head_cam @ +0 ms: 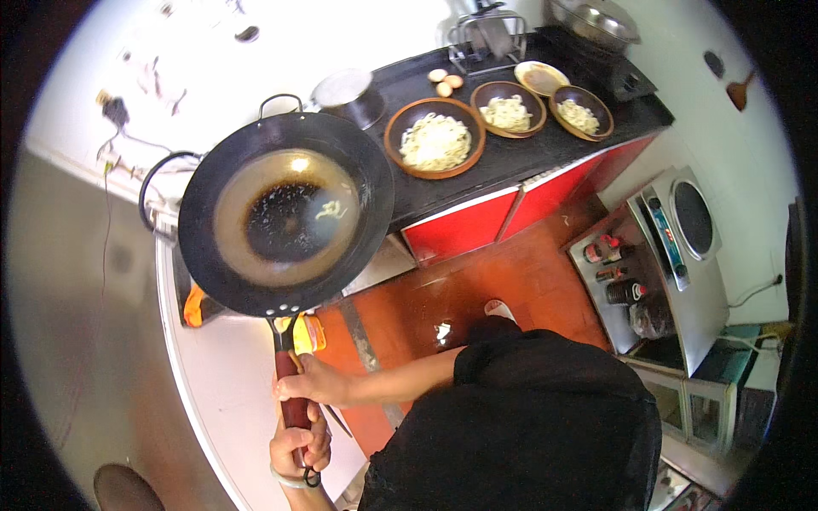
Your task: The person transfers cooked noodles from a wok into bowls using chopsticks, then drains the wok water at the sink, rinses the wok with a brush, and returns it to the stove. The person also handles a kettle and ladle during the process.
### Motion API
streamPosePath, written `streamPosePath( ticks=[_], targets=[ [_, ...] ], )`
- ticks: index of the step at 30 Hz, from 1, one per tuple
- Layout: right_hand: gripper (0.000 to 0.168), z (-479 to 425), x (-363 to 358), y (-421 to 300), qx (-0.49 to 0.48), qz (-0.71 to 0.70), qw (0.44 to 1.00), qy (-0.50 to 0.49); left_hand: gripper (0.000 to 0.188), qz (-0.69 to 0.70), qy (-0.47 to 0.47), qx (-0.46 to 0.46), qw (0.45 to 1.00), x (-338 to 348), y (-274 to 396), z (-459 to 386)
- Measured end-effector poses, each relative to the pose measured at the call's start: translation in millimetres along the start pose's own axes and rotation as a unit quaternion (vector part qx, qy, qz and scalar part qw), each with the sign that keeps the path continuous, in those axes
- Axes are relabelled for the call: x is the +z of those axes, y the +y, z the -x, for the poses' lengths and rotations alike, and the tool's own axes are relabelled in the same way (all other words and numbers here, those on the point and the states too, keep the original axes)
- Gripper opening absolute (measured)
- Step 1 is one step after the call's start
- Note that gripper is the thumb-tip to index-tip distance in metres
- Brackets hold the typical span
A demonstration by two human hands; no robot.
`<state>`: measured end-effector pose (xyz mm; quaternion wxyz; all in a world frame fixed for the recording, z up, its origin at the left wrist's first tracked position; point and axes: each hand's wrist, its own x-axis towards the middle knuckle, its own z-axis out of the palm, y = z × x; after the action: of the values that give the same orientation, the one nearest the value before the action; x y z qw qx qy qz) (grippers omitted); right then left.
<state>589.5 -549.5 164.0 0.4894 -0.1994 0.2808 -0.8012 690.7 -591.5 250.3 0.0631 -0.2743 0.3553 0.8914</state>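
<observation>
Both my hands are on the reddish-brown handle of a black wok (358,268). The wok holds murky liquid (236,255) and a few noodle scraps (331,209). My left hand (299,442), with a pale bangle at its wrist, wraps the handle near its metal hanging loop (312,478). Closer to the pan, my right hand (316,382) grips the same handle. It also has a thin stick (296,361), perhaps a chopstick, under its thumb. Beyond the wok, brown bowls (434,174) of pale noodles (436,140) stand on the black counter (492,156).
Three eggs (452,81), a small plate (525,67) and a knife rack (489,41) stand behind the bowls. A lidded pot (358,112) sits beside the wok. At right, a steel shelf (693,319) carries an induction cooker (684,223) and bottles. Red cabinet doors (460,223) front the counter.
</observation>
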Motion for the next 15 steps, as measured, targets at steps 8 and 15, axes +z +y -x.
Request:
streamPosePath(
  ticks=[8,15],
  targets=[
    [0.026,30,-114,-125,-0.075,0.0,0.995,0.059,0.027,-0.055,-0.025,-0.047,0.997,115,-23,-118],
    [0.019,59,-180,-225,-0.072,-0.109,0.991,0.008,0.02,-0.166,-0.038,-0.054,0.984,217,-32,-192]
  ],
)
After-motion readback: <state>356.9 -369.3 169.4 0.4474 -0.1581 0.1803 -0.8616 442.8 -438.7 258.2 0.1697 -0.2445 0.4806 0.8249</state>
